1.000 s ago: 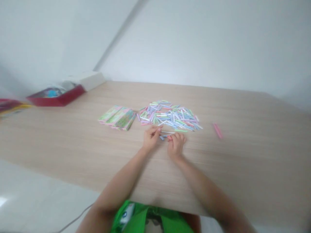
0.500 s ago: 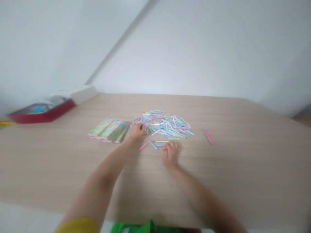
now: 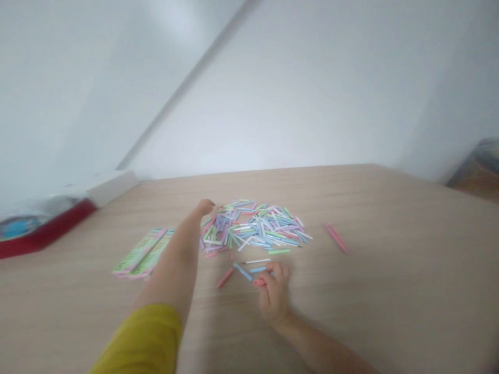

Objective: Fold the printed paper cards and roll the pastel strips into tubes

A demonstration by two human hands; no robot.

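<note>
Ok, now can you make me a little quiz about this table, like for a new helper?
1. What colour is the short stick at the fingertips of the bare right hand? A pink, B green, C white.
2. True or false: the mustard-yellow sleeve is on the right arm.
3. In this view, on which side of the heap of thin pastel sticks do the two loose pink sticks lie?
Key: 1 A; 2 false, it is on the left arm; 3 the right side.

Room to pass lies between the heap of pastel paper strips and the pink strips to its right; green-and-pink packets block its left.
</note>
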